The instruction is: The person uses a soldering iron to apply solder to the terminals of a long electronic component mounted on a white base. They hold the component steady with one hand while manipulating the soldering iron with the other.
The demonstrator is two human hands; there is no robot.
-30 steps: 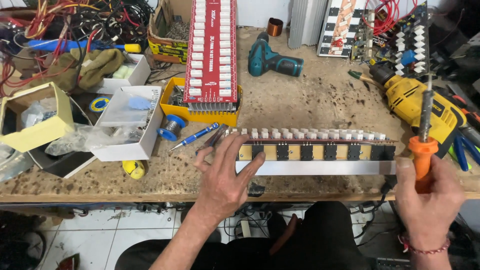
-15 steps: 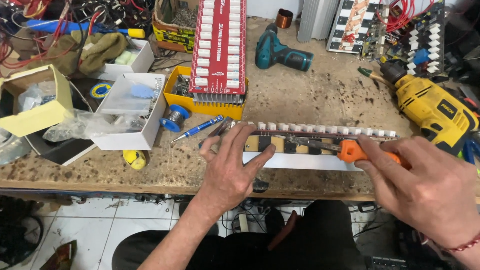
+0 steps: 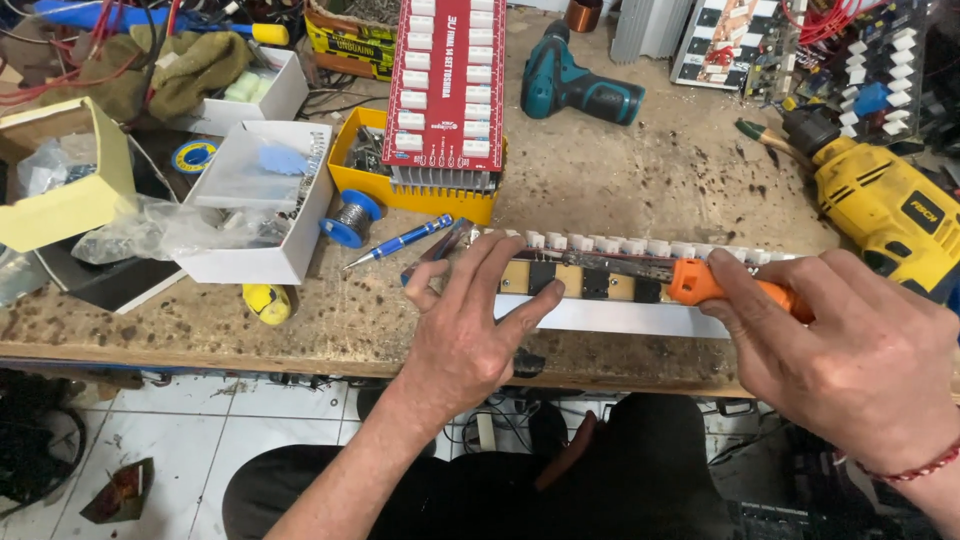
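The long board (image 3: 610, 275) lies along the front edge of the workbench (image 3: 640, 160). The left hand (image 3: 470, 320) presses flat on its left end, fingers spread, gripping nothing — steadying it. The right hand (image 3: 850, 350) grasps the orange-handled screwdriver (image 3: 700, 283), laid nearly flat along the board to reach its parts.
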